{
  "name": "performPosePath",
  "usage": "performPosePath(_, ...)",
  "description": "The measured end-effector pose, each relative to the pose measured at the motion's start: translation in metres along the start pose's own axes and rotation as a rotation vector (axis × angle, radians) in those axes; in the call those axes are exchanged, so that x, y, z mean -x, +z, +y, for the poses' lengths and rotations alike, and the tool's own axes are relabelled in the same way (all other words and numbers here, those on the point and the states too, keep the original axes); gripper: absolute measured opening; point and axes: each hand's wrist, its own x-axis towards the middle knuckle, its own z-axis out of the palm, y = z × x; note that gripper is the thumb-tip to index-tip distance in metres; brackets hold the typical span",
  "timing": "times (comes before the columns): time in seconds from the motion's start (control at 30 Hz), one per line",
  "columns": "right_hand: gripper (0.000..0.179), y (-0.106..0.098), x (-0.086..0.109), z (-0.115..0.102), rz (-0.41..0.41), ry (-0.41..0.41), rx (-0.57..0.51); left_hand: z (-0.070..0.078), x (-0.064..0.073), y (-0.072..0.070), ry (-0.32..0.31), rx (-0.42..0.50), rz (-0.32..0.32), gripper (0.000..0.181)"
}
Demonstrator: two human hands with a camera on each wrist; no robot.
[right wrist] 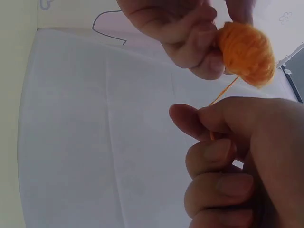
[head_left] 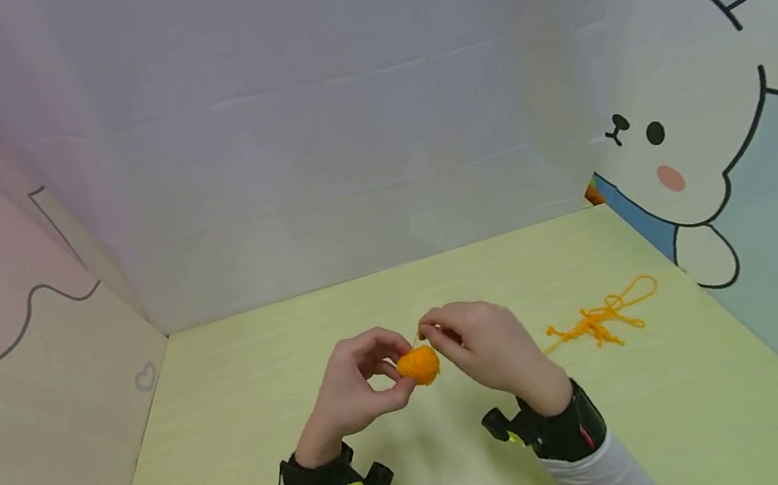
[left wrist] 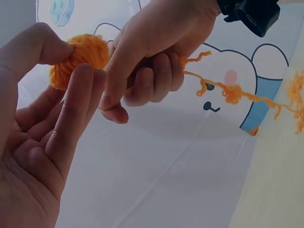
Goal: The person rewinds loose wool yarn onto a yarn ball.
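A small ball of orange yarn [head_left: 419,365] is pinched between the thumb and fingers of my left hand [head_left: 360,381], above the table. Just right of it, my right hand [head_left: 487,345] pinches the yarn strand [right wrist: 223,91] between thumb and forefinger, its other fingers curled in. The strand runs taut from the ball to that pinch in the right wrist view. From the right hand the yarn trails on to a loose, knotted tangle of orange yarn [head_left: 597,322] on the table at the right. In the left wrist view the right hand partly covers the strand.
The pale yellow-green table [head_left: 244,381] meets a white curtain wall [head_left: 346,157] at its back edge. Printed side panels stand left and right, the right one with a rabbit drawing [head_left: 672,116]. Each wrist wears a black band with a small camera [head_left: 377,479].
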Motion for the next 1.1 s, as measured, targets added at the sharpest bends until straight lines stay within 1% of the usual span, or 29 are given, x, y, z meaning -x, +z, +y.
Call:
performPosePath(0.1,0.009,0.004,0.000,-0.004,-0.075,-0.010,0.013,-0.005,0.001,-0.003,0.029,0.077,0.088,0.036)
performPosePath(0.17,0.012,0.006,-0.001,-0.007,-0.105,-0.031,0.015,-0.007,0.000,-0.004,0.045,0.134,0.143,0.032)
performPosePath(0.2,0.013,0.006,-0.001,-0.008,-0.118,-0.041,0.011,-0.008,0.000,-0.004,0.044,0.167,0.170,0.030)
performPosePath(0.27,0.015,0.007,0.000,-0.012,-0.132,-0.060,0.002,-0.008,-0.001,-0.004,0.019,0.226,0.229,0.030)
performPosePath(0.33,0.013,0.008,0.000,-0.014,-0.137,-0.076,-0.014,-0.008,-0.001,-0.004,-0.018,0.269,0.288,0.033)
performPosePath(0.4,0.012,0.008,0.000,-0.016,-0.142,-0.089,-0.025,-0.008,-0.001,-0.004,-0.063,0.291,0.342,0.034)
performPosePath(0.43,0.012,0.008,0.000,-0.017,-0.138,-0.096,-0.024,-0.008,-0.001,-0.004,-0.087,0.288,0.365,0.034)
performPosePath(0.53,0.012,0.007,0.001,-0.018,-0.123,-0.109,-0.016,-0.010,-0.002,-0.003,-0.148,0.241,0.424,0.030)
performPosePath(0.63,0.013,0.005,0.002,-0.019,-0.098,-0.111,0.001,-0.013,-0.003,-0.003,-0.191,0.176,0.486,0.030)
performPosePath(0.7,0.014,0.004,0.003,-0.019,-0.085,-0.110,0.012,-0.015,-0.003,-0.005,-0.201,0.128,0.532,0.030)
performPosePath(0.87,0.014,0.001,0.005,-0.020,-0.065,-0.110,0.013,-0.022,-0.004,-0.010,-0.201,0.038,0.635,0.029)
performPosePath(1.0,0.013,-0.004,0.006,-0.021,-0.012,-0.136,-0.001,-0.027,-0.003,-0.015,-0.224,-0.050,0.674,0.028)
performPosePath(1.1,0.011,-0.007,0.006,-0.022,0.046,-0.160,-0.026,-0.029,-0.002,-0.016,-0.251,-0.134,0.673,0.028)
